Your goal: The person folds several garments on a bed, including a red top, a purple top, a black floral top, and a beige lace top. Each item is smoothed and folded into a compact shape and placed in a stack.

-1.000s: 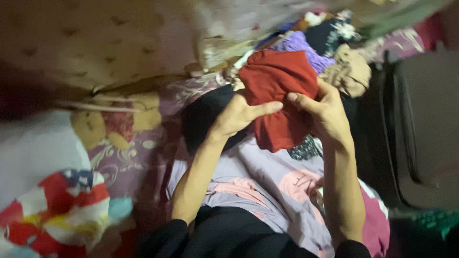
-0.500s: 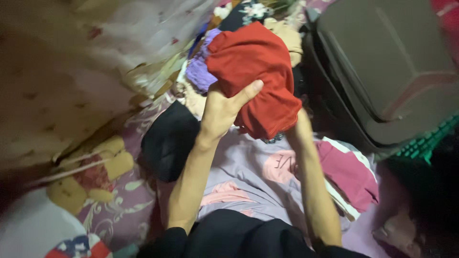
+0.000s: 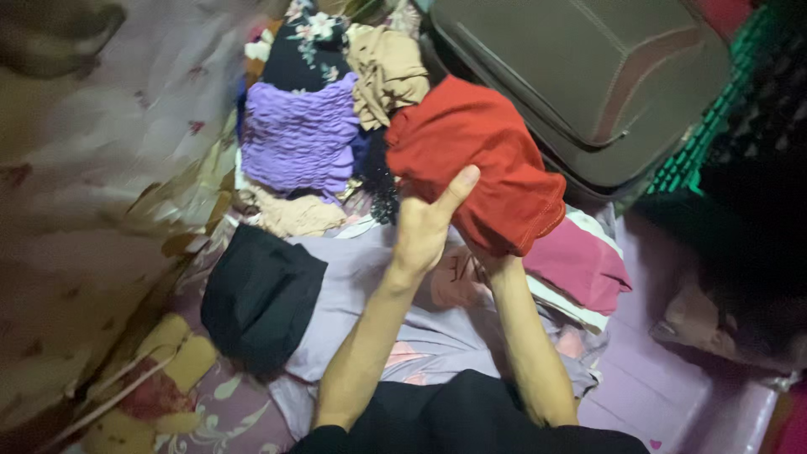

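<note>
A red folded garment (image 3: 479, 160) is held up above the bed. My left hand (image 3: 429, 223) grips its near left edge, thumb laid against the cloth. My right hand is hidden under the garment; only its wrist (image 3: 496, 269) shows, reaching up into the cloth. Below my arms lies a lilac garment with pink patches (image 3: 370, 294) spread flat, and a pink and white striped piece (image 3: 580, 269) sits to the right of it.
A pile of clothes lies beyond: a purple ruched top (image 3: 298, 134), a beige piece (image 3: 387, 71), a dark floral piece (image 3: 303, 46). A black garment (image 3: 256, 294) lies at left. A dark suitcase (image 3: 588, 76) stands at upper right, a green basket (image 3: 706, 134) beside it.
The view swung left to right. My hands carried the red garment toward the suitcase; my right hand slid from its front to underneath it.
</note>
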